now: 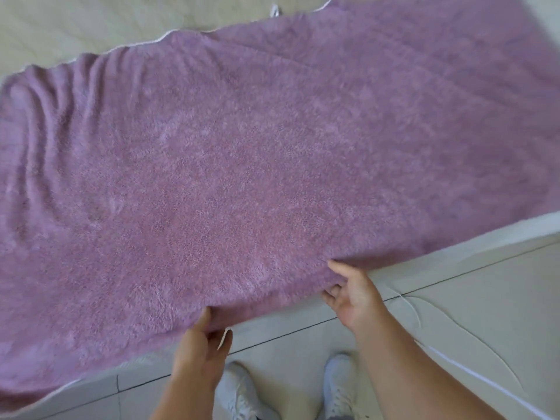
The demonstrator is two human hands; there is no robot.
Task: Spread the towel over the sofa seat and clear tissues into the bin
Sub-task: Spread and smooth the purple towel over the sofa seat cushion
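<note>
A large purple fleecy towel (242, 162) with a thin white hem lies spread across the pale sofa seat (75, 22), filling most of the view. It is rumpled into folds at its left end. My left hand (203, 350) pinches the towel's near edge, thumb on top and fingers underneath. My right hand (351, 295) grips the same edge a little farther right, thumb over the cloth and fingers curled below. The near edge is lifted slightly off the seat between my hands. No tissues or bin are in view.
The sofa's pale front face (469, 298) runs along the lower right, with a dark seam line across it. My two white shoes (339, 386) stand on the light floor right against the sofa front. A small white tab (274, 10) shows at the towel's far edge.
</note>
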